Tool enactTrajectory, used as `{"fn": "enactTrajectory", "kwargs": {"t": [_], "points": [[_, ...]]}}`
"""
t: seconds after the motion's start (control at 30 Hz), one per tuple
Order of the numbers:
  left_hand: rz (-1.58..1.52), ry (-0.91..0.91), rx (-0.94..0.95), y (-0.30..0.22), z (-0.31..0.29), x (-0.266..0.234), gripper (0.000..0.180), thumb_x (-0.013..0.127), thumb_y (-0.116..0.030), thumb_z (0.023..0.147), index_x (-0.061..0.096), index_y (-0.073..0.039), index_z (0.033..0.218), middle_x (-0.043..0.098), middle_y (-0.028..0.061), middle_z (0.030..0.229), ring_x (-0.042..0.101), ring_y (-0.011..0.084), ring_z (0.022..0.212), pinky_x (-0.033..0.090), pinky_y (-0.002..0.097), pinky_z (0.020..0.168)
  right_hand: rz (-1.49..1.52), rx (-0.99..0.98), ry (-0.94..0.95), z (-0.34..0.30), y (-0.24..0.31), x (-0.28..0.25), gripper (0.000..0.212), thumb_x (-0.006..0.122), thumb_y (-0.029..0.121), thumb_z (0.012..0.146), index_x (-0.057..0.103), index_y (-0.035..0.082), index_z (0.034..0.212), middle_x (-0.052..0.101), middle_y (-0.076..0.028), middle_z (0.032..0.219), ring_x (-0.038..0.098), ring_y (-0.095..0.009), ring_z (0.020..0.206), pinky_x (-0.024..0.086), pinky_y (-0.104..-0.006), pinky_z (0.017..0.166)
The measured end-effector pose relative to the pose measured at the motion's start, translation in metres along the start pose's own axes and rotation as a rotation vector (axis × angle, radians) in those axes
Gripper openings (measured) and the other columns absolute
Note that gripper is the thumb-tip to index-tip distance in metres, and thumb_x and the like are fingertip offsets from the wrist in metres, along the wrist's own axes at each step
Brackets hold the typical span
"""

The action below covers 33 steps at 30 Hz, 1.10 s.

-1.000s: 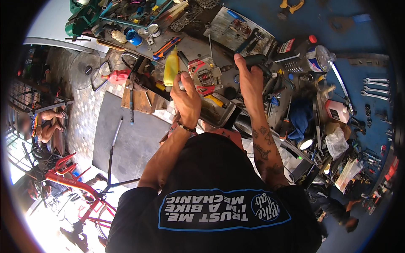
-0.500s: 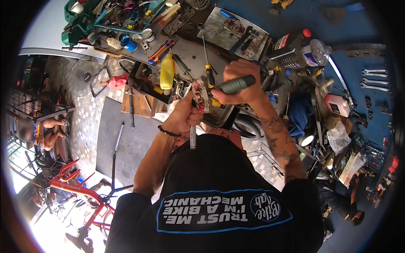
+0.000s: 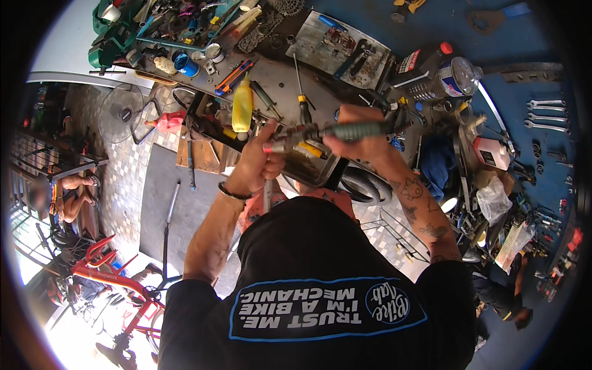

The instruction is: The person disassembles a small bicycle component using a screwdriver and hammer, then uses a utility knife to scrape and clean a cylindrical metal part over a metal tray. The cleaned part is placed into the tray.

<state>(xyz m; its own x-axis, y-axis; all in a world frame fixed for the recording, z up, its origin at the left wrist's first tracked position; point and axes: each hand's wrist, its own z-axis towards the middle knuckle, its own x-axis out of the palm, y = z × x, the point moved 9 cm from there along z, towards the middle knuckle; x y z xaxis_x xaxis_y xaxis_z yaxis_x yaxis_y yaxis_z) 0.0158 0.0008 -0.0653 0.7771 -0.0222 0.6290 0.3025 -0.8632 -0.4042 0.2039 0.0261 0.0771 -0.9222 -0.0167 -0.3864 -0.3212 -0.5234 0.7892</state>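
My left hand (image 3: 254, 163) is closed around a small metal part (image 3: 290, 139) with a reddish end, over the bench's near edge. A slim metal bar (image 3: 267, 194) sticks out below that fist. My right hand (image 3: 364, 143) grips a green-handled tool (image 3: 357, 129), which lies sideways. Its front end meets the metal part; the exact contact is blurred, and I cannot make out the tool's kind. Just beyond the hands lie a yellow-and-black screwdriver (image 3: 303, 106), a yellow squeeze bottle (image 3: 243, 106) and a dark-handled tool (image 3: 265, 97).
The cluttered workbench (image 3: 277, 71) holds a grimy tray (image 3: 308, 46) and large plastic bottles (image 3: 456, 77). Wrenches (image 3: 547, 114) hang on the blue wall at right. A standing fan (image 3: 123, 112) and a red bike frame (image 3: 111, 277) are at left. Other people sit at far left and lower right.
The green handle has turned from slanting upward to nearly level, moving right with my right hand. My left hand has shifted slightly left, and the metal part has rotated.
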Motion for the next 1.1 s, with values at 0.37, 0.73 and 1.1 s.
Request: {"fn": "enactTrajectory", "kwargs": {"t": [0.37,0.73,1.1], "points": [[0.216,-0.159,0.128,-0.019,-0.011,0.007,0.044,0.046,-0.048,0.109,0.048,-0.013,0.082,0.037,-0.0028,0.058,0.031,0.0094,0.041,0.022,0.0268,0.039,0.011,0.352,-0.159,-0.048,-0.037,-0.007,0.035,0.083,0.026,0.090,0.059,0.006,0.074,0.052,0.004,0.066,0.048,-0.009,0.056,0.037,-0.0310,0.049],[0.390,-0.362,0.603,-0.041,-0.030,0.008,0.044,0.050,-0.050,0.106,0.048,-0.013,0.082,0.034,-0.0030,0.057,0.031,0.0104,0.041,0.021,0.0291,0.039,0.448,0.749,-0.190,-0.075,-0.051,-0.004,0.022,0.079,0.023,0.093,0.068,0.008,0.082,0.052,0.005,0.064,0.049,-0.009,0.055,0.038,-0.0287,0.048],[0.682,-0.334,0.814,-0.054,-0.043,0.016,0.046,0.041,-0.047,0.109,0.050,-0.009,0.084,0.047,-0.0012,0.060,0.038,0.0104,0.042,0.027,0.0285,0.039,0.775,1.114,-0.148,-0.096,-0.061,0.020,0.035,0.077,0.033,0.095,0.064,0.006,0.077,0.057,0.005,0.065,0.050,-0.009,0.050,0.039,-0.0298,0.045]]}}
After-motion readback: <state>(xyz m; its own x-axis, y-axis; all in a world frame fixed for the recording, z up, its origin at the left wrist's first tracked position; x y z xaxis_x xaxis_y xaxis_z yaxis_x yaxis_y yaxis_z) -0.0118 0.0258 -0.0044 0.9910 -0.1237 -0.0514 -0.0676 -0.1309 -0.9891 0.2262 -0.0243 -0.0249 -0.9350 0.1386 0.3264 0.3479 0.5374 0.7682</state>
